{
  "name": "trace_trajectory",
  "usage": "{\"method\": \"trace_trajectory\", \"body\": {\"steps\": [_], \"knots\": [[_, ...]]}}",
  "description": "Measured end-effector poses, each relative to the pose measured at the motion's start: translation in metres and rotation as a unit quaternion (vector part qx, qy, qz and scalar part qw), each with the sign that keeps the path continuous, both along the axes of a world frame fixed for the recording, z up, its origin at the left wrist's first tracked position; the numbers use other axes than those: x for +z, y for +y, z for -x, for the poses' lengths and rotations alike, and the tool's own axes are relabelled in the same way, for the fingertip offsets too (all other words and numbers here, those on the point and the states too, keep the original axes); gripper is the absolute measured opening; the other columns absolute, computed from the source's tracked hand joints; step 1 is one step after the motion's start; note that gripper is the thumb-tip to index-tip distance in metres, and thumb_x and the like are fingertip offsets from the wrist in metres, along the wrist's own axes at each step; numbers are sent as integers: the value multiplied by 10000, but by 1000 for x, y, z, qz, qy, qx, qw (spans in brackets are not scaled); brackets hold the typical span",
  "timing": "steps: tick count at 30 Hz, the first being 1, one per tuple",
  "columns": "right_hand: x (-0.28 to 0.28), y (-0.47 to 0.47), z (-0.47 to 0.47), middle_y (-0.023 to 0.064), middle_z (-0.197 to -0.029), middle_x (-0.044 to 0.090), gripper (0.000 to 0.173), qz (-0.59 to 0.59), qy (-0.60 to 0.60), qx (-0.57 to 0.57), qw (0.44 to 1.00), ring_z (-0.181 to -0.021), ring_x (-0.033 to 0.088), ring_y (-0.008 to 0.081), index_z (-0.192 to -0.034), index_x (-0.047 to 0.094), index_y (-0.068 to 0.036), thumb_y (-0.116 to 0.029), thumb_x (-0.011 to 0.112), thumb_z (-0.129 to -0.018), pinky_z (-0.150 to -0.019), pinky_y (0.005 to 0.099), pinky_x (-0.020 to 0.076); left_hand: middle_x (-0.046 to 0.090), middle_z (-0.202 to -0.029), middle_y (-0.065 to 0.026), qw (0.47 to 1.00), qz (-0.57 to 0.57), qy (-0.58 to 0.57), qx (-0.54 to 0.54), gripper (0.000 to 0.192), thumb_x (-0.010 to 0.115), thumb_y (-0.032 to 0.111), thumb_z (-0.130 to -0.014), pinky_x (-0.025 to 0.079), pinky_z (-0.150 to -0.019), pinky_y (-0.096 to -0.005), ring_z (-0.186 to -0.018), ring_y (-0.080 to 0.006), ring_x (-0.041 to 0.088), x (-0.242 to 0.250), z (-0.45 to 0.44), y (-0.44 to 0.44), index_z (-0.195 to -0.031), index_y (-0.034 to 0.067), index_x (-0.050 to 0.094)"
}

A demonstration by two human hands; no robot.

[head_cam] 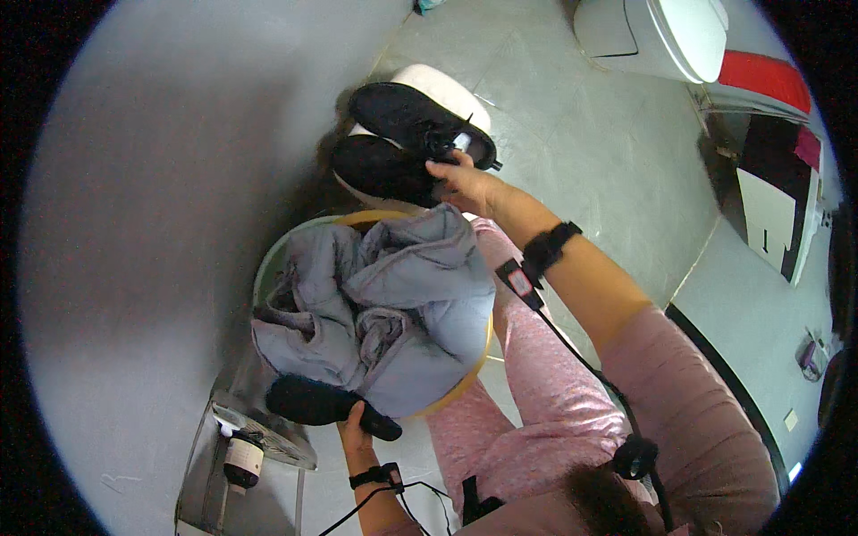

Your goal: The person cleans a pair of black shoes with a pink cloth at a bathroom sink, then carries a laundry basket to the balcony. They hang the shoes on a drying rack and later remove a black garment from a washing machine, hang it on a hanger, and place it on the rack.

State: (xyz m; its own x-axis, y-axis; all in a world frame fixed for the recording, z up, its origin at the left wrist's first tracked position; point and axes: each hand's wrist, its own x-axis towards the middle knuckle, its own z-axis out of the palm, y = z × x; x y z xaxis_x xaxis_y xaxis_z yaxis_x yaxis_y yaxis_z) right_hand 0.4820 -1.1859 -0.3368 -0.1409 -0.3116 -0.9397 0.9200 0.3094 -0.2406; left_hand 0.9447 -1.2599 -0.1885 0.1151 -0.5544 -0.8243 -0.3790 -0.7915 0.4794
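Observation:
A pair of black shoes with pale soles, the farther one (409, 117) and the nearer one (382, 171), lies at the upper middle on something white. My right hand (466, 184) is at the heel end of the nearer shoe, thumb and fingers bent; the shoe hides its grip. Grey-blue cloth (415, 288) heaps over a round basin (486, 348) with a yellow rim. At the basin's lower edge, my left hand (355, 425) holds a dark, elongated object (312, 400), perhaps a shoe, beside the cloth.
Left of the basin rises a grey wall (147, 201). A shelf (281, 442) with a dark, labelled bottle (242, 461) stands at the lower left. A white bucket (643, 40) is at the upper right, near a black-and-white cabinet (771, 201). Cables run from both my wrists.

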Motion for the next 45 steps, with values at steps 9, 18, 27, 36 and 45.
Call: {"method": "trace_trajectory", "body": {"steps": [9, 18, 27, 36, 45], "knots": [[-62, -44, -13, 109, -1448, 332, 754, -86, 43, -143, 985, -1295, 335, 322, -1409, 297, -151, -550, 569, -830, -1005, 598, 223, 552, -1104, -80, 998, -8, -24, 50, 575, 720, -13, -712, 466, -890, -374, -998, -243, 564, 9, -14, 7, -1232, 26, 478], [-42, -15, -51, 225, -1306, 457, 751, 8, 220, 307, 926, -1216, 431, 290, -1395, 260, 40, -501, 453, -911, -999, 329, 328, 544, -1101, -86, 999, 28, -6, 14, 576, 731, -16, -682, 457, -894, -377, -971, -241, 564, 20, 4, 14, -1204, 20, 489], [54, 21, -45, 202, -1344, 440, 578, 64, 229, 133, 962, -1244, 403, 311, -1356, 324, 20, -376, 428, -948, -1032, 348, 299, 534, -1159, -98, 996, 81, -18, -24, 582, 686, -56, -707, 419, -948, -405, -1053, -255, 535, 73, 13, 30, -1243, 2, 466], [212, 142, -47, 170, -1360, 425, 525, 123, 329, -195, 916, -1273, 369, 251, -1335, 347, 34, -331, 421, -966, -1057, 311, 265, 584, -1113, -139, 925, 268, -4, -269, 513, 718, 72, -728, 484, -806, -346, -905, -241, 595, 171, 32, -17, -1183, -48, 515], [314, 194, -50, 196, -1276, 491, 521, 27, 373, -503, 779, -1180, 444, 252, -1280, 391, 53, -360, 406, -963, -1022, 330, 304, 571, -1098, -172, 789, 207, 194, -545, 556, 682, -42, -694, 499, -816, -400, -931, -287, 587, 274, 250, -141, -1210, -73, 477]]}}
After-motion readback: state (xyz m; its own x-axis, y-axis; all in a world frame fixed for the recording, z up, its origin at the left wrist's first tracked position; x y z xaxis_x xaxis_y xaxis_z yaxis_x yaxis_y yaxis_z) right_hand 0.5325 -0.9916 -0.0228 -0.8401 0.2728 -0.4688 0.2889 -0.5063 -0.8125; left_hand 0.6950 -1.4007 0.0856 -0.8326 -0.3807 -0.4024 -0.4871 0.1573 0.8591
